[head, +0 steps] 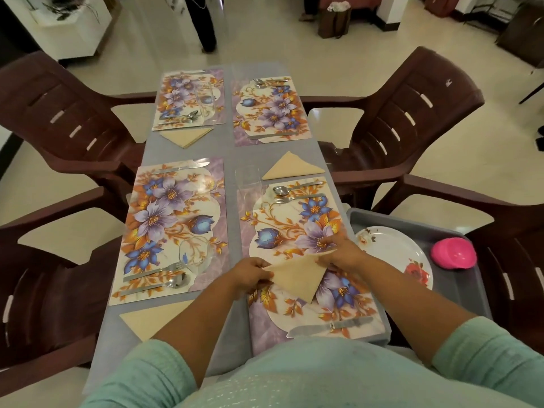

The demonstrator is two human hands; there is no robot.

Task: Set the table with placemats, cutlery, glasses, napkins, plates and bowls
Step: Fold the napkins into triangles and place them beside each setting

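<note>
Both hands hold one beige folded napkin (297,276) over the near-right floral placemat (294,231); the left hand (250,273) pinches its left corner, the right hand (343,254) grips its upper right edge; the napkin hangs as a triangle, point toward the person; a table knife (329,326) lies on this placemat's near edge, a spoon (291,189) and fork (297,198) at its far edge; just right, a grey tray (459,287) carries a flowered plate (391,251) and a pink bowl (453,254).
</note>
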